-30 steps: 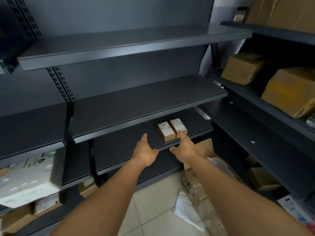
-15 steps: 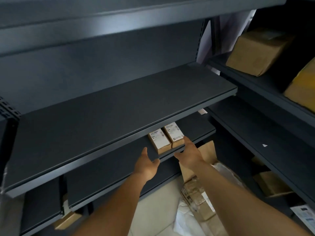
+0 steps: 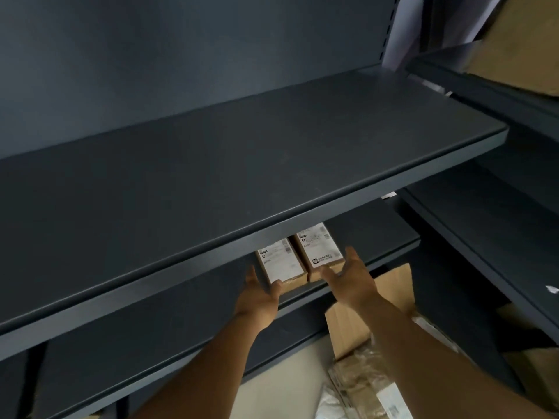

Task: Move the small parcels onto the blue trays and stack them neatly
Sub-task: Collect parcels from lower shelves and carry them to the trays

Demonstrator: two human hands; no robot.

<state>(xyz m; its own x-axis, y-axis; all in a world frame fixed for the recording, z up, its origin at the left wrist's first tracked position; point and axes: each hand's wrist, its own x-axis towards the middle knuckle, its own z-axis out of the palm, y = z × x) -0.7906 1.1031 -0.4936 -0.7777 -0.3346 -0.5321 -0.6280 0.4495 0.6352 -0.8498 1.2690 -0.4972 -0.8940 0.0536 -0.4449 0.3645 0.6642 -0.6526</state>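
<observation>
Head view: on the lower dark shelf, under the wide upper shelf, two small parcels lay side by side. The left hand, fingers extended and loose, touched the near end of the left parcel. The right hand, likewise spread, touched the right parcel. A cardboard box stood near right.

I look into dark grey metal shelving with a flat back panel. A lower shelf runs beneath. A second rack meets it at the right. Below lies pale tiled floor (partly covered by cardboard and plastic wrapping). Light is dim and even.
</observation>
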